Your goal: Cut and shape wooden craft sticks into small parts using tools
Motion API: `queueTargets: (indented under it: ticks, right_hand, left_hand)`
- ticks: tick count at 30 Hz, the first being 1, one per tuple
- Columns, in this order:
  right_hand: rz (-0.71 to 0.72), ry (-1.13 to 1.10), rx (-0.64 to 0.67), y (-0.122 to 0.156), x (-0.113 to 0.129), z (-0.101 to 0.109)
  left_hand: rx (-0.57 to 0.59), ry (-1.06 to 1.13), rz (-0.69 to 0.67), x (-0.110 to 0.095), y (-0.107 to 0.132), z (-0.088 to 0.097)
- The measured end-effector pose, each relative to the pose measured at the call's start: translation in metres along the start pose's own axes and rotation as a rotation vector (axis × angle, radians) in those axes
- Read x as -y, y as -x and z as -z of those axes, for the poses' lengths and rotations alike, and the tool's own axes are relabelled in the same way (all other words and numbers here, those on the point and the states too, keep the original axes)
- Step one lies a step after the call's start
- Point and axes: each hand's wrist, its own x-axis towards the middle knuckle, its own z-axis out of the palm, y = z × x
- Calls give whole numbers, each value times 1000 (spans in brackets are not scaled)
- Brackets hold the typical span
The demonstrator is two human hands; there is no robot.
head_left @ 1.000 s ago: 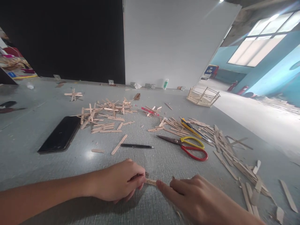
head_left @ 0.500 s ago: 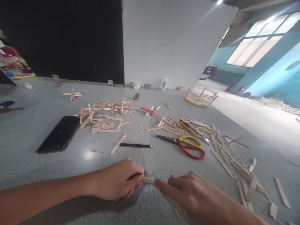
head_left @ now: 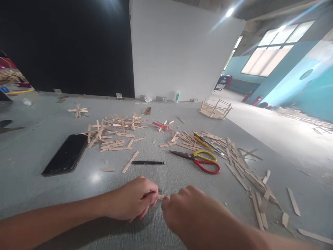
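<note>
Low in the head view, my left hand (head_left: 132, 198) is closed in a pinch on a short wooden craft stick (head_left: 161, 197), of which only a small bit shows. At the stick's other end is my right hand (head_left: 186, 210), its fingers curled and its thumb side against the wood; the fingertips are mostly hidden. Just beyond the hands, a black pen (head_left: 148, 163) lies crosswise, with a loose craft stick (head_left: 130, 162) touching or nearly touching its left end. Scissors (head_left: 197, 160) with yellow and red handles rest farther right.
A phone (head_left: 67, 152) lies at left. Loose and joined craft sticks (head_left: 118, 142) cover the middle, and a pile of flat sticks (head_left: 239, 163) spreads right. A yellow utility knife (head_left: 205, 141), a glue stick (head_left: 177, 96) and a stick-built frame (head_left: 215, 109) stand or lie farther back.
My right hand has moved left and closer to my left hand; its outstretched index finger is now curled in. Less of the craft stick shows. The whole view has shifted slightly.
</note>
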Motion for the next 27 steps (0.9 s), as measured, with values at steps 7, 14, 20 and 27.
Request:
queueTargets:
  ticks: [7,14,20,27]
  right_hand:
    - [-83,-291,-32,29,-40,-10]
    - [14,178,-21,5,14,-18]
    - [-72,-163,60,2,-35,9]
    - [-43,-245,2,33,-36,-21]
  left_hand:
    - [13,23,0,-2,1,1]
    - [-2,5,-2,-3,-1,1]
    - [19,0,3,-3,1,2]
    - [21,8,-10,-1,0,2]
